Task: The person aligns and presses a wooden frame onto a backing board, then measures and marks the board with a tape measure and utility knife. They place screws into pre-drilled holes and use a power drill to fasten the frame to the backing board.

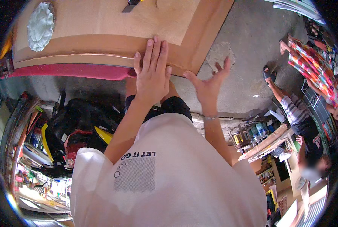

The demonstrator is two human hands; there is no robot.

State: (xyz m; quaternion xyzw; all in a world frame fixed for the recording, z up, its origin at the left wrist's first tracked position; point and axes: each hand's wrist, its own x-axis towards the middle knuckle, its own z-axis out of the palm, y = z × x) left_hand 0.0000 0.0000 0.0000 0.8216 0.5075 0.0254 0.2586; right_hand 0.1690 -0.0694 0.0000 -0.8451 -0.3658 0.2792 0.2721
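Observation:
A large tan panel (101, 19) with a darker brown border lies in front of me. Along its near edge runs a thin, raised, wavy line, and deep red fabric (74, 72) shows beneath that edge. My left hand (152, 72) rests on the border near the right corner, fingers stretched out flat and pointing away from me. Just beyond that corner, my right hand (209, 85) holds nothing, its fingers spread; its thumb is close to the panel's edge. A white crumpled oval pad (41, 26) lies at the panel's far left. A dark flat-bladed tool (130, 6) is partly cut off at the top.
A black and yellow motorcycle (82, 121) stands close on my left. Grey concrete floor (252, 53) extends to the right. Over there are a person in striped clothing (295, 109) and brightly patterned fabric (314, 70). Shelves and assorted goods crowd the lower right.

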